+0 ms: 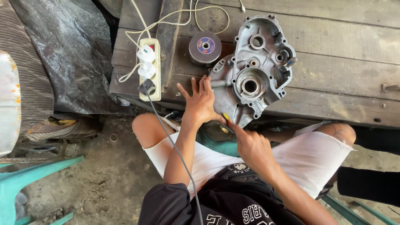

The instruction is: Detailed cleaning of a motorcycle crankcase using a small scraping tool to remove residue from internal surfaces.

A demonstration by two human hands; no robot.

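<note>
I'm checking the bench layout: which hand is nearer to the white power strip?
Left. The left hand lies spread on the bench edge against the metal engine cover, just right of the power strip. The right hand is lower, below the bench, gripping a small tool.

We have a cast-metal engine case cover lying flat on the wooden bench, inner face up, its lower edge hanging just past the bench edge. It's dull grey, grimy and irregular in outline, with bolt holes around the rim. We see a large round bore near the middle and a smaller ringed one toward the top. A small tool with a yellow tip sits right against the cover's lower-left edge; we can't tell what kind, since most of it is hidden.
</note>
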